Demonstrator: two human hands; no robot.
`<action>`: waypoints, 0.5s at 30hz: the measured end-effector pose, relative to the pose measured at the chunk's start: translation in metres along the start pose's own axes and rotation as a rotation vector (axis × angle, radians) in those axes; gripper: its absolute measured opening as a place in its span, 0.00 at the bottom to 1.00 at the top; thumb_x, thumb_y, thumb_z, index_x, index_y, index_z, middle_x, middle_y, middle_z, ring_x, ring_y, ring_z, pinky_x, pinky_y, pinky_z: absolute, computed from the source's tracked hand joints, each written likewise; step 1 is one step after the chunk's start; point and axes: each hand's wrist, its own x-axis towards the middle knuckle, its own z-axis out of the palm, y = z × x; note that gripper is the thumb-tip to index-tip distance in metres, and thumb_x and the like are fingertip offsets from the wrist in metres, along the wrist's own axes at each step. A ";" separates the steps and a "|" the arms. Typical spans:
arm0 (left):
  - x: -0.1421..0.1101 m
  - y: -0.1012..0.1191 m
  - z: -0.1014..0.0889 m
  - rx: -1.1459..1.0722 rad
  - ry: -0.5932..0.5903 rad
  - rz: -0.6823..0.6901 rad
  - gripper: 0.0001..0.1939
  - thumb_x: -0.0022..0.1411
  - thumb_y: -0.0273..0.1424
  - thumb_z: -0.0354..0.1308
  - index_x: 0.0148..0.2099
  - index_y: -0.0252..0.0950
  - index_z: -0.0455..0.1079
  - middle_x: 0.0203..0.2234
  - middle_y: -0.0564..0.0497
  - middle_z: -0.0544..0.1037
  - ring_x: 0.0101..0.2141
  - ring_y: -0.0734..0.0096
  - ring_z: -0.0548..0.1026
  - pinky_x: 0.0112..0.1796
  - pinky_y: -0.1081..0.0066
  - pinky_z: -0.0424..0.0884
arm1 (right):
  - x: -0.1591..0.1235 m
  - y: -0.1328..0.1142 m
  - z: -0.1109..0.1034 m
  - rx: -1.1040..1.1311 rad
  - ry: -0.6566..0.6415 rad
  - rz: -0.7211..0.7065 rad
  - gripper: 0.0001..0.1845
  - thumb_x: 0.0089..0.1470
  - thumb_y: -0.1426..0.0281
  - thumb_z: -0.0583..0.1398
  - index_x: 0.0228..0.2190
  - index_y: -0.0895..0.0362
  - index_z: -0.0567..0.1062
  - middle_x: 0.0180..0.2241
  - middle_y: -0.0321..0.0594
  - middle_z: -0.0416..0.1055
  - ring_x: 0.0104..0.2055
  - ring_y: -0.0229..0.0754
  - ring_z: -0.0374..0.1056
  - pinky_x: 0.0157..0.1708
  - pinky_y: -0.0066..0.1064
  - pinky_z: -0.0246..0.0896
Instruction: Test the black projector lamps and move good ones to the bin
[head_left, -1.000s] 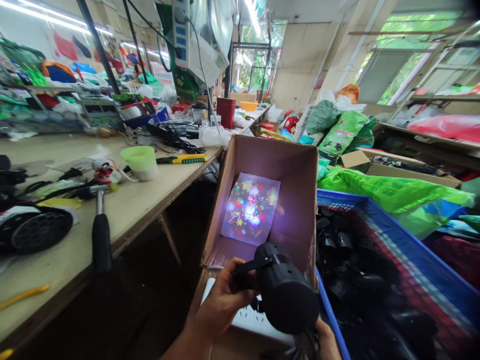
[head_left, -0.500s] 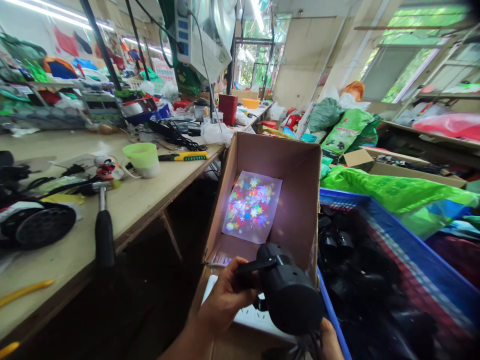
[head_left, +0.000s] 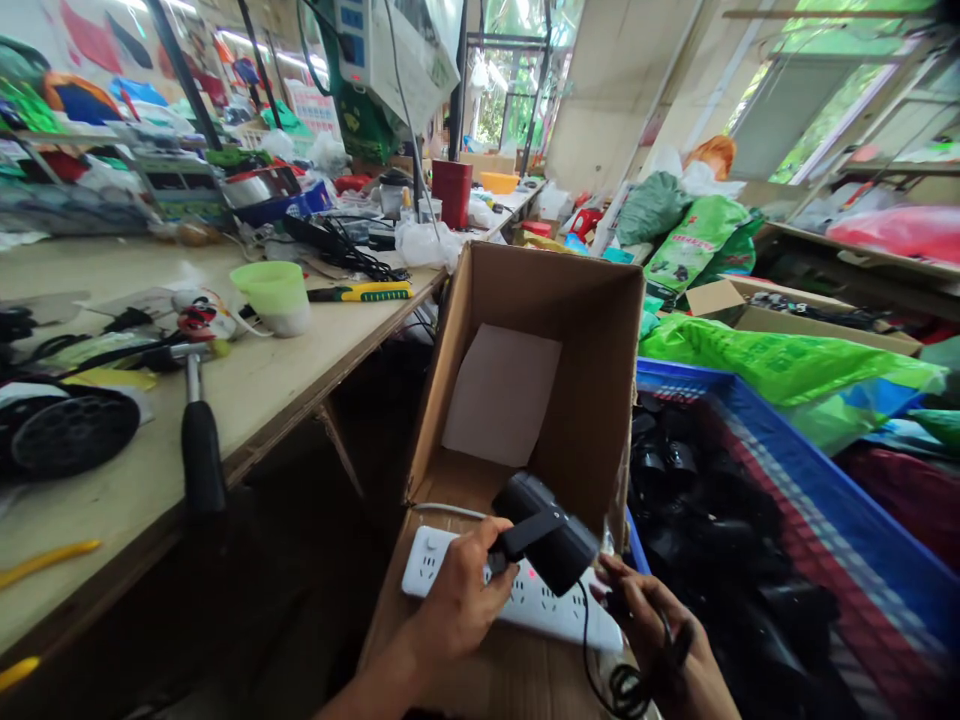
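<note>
My left hand is closed on the bracket of a black cylindrical projector lamp. The lamp is tilted over a white power strip, its front end towards an open cardboard box. Inside the box a sheet of white paper leans on the back wall, with no light pattern on it. My right hand grips the lamp's black power cord, which hangs in loops below. The plug end at its fingertips is hard to make out. A small red light glows on the strip.
Right of the box stands a blue crate filled with black lamp housings. On the workbench at left lie a hammer, a pale green cup and a yellow-and-black cutter knife. A green bag lies behind the crate.
The coloured flower pattern on the paper has gone out. The lamp has swung and lifted back from the strip. My right hand has come up into view, holding the cord.
</note>
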 end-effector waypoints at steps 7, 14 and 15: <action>-0.012 0.011 0.012 0.215 -0.291 0.324 0.22 0.52 0.14 0.49 0.47 0.37 0.69 0.41 0.45 0.74 0.42 0.61 0.72 0.49 0.63 0.62 | -0.022 -0.003 0.023 0.028 -0.066 -0.109 0.53 0.36 0.48 0.65 0.59 0.51 0.50 0.58 0.51 0.56 0.50 0.55 0.64 0.45 0.40 0.64; -0.019 0.004 0.012 0.158 -0.209 0.376 0.22 0.54 0.17 0.53 0.50 0.40 0.63 0.48 0.45 0.68 0.49 0.63 0.67 0.50 0.64 0.64 | -0.031 -0.021 0.035 -0.084 0.104 -0.021 0.39 0.41 0.56 0.65 0.53 0.51 0.60 0.53 0.43 0.63 0.54 0.55 0.60 0.52 0.46 0.57; -0.019 0.001 0.014 0.084 -0.137 0.314 0.24 0.53 0.20 0.56 0.51 0.40 0.61 0.50 0.45 0.66 0.52 0.61 0.65 0.51 0.62 0.63 | -0.032 -0.017 0.034 -0.111 0.123 -0.020 0.39 0.41 0.55 0.64 0.54 0.51 0.60 0.52 0.43 0.64 0.53 0.56 0.61 0.50 0.46 0.59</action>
